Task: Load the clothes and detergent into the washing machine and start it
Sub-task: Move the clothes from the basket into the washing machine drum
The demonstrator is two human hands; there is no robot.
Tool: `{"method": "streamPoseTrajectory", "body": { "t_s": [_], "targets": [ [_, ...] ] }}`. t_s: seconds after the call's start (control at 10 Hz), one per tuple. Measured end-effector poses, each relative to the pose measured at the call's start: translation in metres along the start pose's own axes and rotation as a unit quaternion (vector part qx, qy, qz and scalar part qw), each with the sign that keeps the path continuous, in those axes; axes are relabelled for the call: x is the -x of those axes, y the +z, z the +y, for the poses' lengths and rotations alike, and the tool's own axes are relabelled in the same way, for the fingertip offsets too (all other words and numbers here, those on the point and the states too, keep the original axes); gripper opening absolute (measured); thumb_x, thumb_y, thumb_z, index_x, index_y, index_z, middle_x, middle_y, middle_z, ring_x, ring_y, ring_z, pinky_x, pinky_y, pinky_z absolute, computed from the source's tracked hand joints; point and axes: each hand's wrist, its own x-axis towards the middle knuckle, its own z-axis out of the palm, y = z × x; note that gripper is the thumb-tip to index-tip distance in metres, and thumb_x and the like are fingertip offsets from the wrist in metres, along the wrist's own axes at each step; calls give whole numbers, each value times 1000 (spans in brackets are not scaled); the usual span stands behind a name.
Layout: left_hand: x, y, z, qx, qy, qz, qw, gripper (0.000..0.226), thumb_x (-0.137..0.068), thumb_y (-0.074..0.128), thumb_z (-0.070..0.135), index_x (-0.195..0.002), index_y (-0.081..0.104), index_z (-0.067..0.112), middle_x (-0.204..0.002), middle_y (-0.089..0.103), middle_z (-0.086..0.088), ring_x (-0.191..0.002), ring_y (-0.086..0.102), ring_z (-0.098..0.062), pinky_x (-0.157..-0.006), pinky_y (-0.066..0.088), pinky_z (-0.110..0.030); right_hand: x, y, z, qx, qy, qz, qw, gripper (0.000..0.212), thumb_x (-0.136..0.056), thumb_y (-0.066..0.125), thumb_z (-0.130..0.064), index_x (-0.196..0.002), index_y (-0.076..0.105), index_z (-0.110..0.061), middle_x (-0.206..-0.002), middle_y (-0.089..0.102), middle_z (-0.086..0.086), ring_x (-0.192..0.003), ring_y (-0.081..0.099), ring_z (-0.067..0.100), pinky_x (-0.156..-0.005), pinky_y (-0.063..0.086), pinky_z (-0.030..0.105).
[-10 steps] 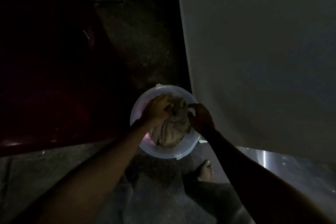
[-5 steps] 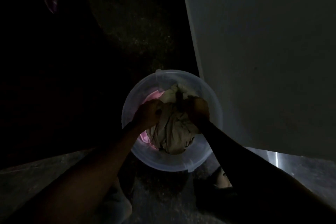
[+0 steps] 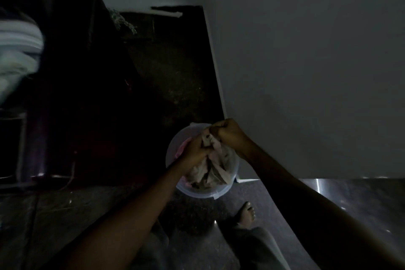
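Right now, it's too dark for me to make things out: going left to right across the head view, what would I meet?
Blurred pale object → left hand → right hand → large white panel. Both hands grip the cloth.

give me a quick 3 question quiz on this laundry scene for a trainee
1. True or false: the left hand and the right hand both grip the pale cloth.
2. Which colour is the garment showing beside the cloth inside the bucket? A green, B pink, C yellow.
3. Fill in: on the floor just this side of the bucket stands a bare ____.

Key: 1 true. 2 B. 3 foot.
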Motion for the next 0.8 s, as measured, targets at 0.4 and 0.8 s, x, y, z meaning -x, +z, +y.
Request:
{"method": "streamPoseTrajectory", "body": {
  "t_s": [0.4,0.8],
  "targets": [
    [92,-56,168,135,115,83,981,11,-88,62,24,-84,67,15,-87,66,-9,-86,62,-21,-78,46,-37,101,-40,-108,-125,-149,90,977,19,-93,47,4,-94,64,-6,-82,64,3,-71,62,10,-61,53,19],
    [123,-99,251,163,214,107,957,25,-104,43,13,-120,62,8,-104,67,-1,-97,64,-15,-85,51,-29,99,-37,-109,44,-210,10,977,42,-91,64,-11,-131,51,-12,-107,57,-9,-94,53,-4,-72,42,2]
  ]
}}
